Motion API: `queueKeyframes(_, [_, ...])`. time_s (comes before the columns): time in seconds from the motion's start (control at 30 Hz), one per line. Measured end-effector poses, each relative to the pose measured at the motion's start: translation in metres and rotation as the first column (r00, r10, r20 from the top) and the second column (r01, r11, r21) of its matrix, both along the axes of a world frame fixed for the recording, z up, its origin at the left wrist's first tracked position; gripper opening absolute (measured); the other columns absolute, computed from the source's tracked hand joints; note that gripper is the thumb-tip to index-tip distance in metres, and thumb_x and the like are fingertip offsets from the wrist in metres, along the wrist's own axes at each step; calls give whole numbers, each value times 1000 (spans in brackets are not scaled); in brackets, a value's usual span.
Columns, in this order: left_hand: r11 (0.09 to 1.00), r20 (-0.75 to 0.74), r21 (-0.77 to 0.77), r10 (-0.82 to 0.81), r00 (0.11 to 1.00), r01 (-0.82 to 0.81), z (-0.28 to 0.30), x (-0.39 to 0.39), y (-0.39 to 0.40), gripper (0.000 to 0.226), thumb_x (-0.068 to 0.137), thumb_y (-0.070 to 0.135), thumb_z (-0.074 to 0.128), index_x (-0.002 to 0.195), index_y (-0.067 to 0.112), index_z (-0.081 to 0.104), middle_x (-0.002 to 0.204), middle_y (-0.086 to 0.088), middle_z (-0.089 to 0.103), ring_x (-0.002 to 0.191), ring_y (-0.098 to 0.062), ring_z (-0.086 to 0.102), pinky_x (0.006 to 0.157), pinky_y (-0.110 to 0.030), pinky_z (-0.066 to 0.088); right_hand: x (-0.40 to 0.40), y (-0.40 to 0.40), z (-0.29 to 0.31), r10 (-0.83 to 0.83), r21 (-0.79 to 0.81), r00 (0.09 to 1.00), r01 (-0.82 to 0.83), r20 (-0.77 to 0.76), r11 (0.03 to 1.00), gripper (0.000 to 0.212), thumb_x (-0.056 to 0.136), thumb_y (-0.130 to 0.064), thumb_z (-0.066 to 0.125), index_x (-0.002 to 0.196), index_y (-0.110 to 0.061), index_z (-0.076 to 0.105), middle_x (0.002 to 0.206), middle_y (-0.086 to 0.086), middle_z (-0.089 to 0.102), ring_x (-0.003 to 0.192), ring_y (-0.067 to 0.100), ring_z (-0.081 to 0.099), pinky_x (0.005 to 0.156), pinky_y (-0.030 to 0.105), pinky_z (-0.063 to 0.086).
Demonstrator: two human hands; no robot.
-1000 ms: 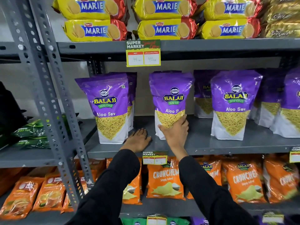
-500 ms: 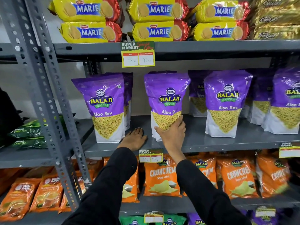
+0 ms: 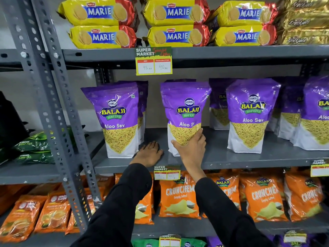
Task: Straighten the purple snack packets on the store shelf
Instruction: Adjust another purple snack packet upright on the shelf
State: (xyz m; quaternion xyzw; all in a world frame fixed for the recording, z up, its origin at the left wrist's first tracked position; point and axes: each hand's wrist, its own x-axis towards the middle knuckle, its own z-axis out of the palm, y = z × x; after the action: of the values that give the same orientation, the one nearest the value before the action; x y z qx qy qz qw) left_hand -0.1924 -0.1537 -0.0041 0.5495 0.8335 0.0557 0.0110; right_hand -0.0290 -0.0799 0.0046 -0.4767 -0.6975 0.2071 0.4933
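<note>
Purple Balaji Aloo Sev packets stand upright in a row on the grey middle shelf point(image 3: 231, 161). My right hand point(image 3: 191, 148) grips the lower part of the middle purple packet point(image 3: 185, 107), thumb on its left side, fingers on its right. My left hand point(image 3: 148, 154) lies palm down on the shelf between that packet and the left purple packet point(image 3: 115, 113). Another front packet point(image 3: 251, 111) stands to the right, and a fourth point(image 3: 318, 111) at the frame edge. More purple packets stand behind them, partly hidden.
Yellow Marie biscuit packs point(image 3: 176, 24) fill the shelf above, with a price tag point(image 3: 154, 61) on its edge. Orange Crunchem packets point(image 3: 178, 196) sit on the shelf below. A slotted grey upright point(image 3: 53, 113) stands at left, with green packets point(image 3: 33, 148) beyond it.
My right hand has gone from lying flat against the front of the middle packet to clasping its lower part. My left hand stays flat on the shelf. The view has shifted slightly.
</note>
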Motion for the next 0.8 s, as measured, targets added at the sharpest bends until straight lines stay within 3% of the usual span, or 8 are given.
queueKeyframes(0.43, [1000,-11,17,5,1000,-5,-3,-2,2,68,101,46,10,157,8,17,167,-14,12,156,-26,8,125,-48,13,-3,2,0,-10,7,1000,9,11,1000,125,65,-68,78,154,-7,16,145,18,40,131,35,43,103,47,42])
queueKeyframes(0.8, [999,-78,19,-49,996,51,-1,3,-1,57,107,37,21,155,7,20,167,-15,14,156,-26,9,125,-46,13,-5,8,1,-1,9,1000,1,23,1000,126,65,-68,79,154,-4,16,143,18,40,129,35,43,104,47,42])
